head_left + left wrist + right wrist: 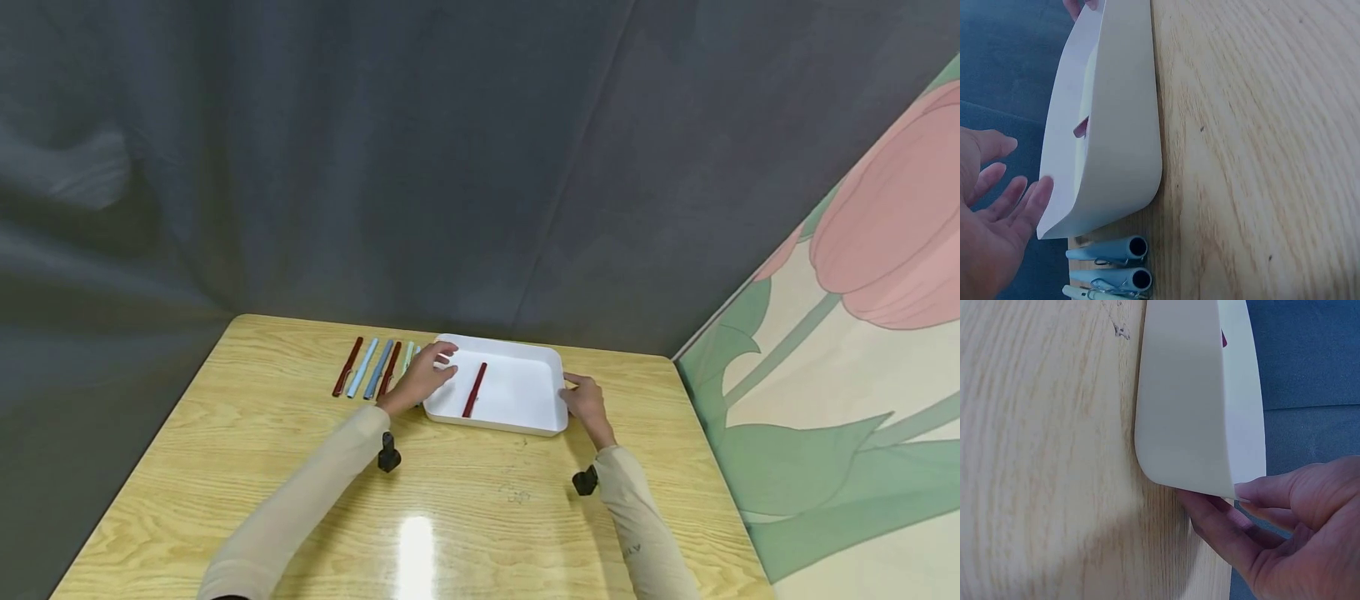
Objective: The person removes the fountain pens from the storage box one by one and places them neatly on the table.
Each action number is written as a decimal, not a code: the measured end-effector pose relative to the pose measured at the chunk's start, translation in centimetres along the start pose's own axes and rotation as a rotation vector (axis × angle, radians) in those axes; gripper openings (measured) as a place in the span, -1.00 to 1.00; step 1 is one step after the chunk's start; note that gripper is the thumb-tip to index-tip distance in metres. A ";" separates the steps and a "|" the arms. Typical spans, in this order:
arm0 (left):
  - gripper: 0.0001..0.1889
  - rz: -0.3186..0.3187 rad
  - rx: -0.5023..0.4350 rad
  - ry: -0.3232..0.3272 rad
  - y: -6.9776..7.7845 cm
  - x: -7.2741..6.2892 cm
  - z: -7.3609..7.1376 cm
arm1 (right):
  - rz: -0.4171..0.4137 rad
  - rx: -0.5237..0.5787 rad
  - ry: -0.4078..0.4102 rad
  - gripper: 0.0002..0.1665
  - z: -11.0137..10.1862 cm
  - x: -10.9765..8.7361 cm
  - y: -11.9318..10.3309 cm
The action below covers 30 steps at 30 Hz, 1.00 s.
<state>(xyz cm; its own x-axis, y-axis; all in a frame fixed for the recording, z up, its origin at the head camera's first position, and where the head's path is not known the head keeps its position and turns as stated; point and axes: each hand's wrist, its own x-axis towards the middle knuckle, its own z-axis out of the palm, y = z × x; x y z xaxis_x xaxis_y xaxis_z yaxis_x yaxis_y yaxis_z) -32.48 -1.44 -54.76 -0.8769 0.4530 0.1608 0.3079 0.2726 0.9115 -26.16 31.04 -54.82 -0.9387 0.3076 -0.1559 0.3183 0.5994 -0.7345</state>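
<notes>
A shallow white tray [528,392] sits at the back of the wooden table, with one dark red pen [475,390] lying inside it. My left hand [422,379] hovers over the tray's left end. Its fingers are loosely spread and hold nothing; in the left wrist view the fingertips [1042,187] are right at the rim. At the opposite end, my right hand [587,402] pinches the tray's right wall. The right wrist view has the thumb [1266,490] on the rim and the fingers outside, under it.
Left of the tray several pens lie side by side: a dark red pen [347,367], a light blue pen [363,367], a grey-blue pen [378,369], another dark red one, and pale ones partly hidden by my left hand. A dark curtain [450,167] hangs behind the table.
</notes>
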 end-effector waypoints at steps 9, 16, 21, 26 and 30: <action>-0.58 -0.061 0.010 -0.063 -0.5 -0.1 1.6 | 0.023 0.014 -0.014 -0.46 0.2 0.3 0.2; -0.58 -0.091 0.022 -0.146 -0.6 0.1 2.5 | -0.002 -0.002 -0.001 -0.47 0.0 0.2 0.1; -0.55 -0.105 0.112 -0.193 -0.8 0.0 3.2 | -0.001 0.004 -0.002 -0.46 0.0 0.3 0.2; -0.57 -0.120 0.211 -0.165 -0.6 -0.2 3.7 | -0.009 0.002 -0.002 -0.47 0.0 0.4 0.1; -0.62 -0.143 0.301 -0.105 0.0 -0.4 4.0 | -0.013 0.002 -0.004 -0.47 0.1 0.3 0.1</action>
<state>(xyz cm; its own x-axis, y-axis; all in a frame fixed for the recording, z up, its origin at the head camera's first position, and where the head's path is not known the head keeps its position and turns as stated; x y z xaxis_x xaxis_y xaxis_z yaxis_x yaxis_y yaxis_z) -30.64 1.78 -56.32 -0.8809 0.4730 -0.0144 0.2938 0.5705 0.7670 -26.38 31.12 -54.97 -0.9433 0.2968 -0.1483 0.3054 0.6022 -0.7376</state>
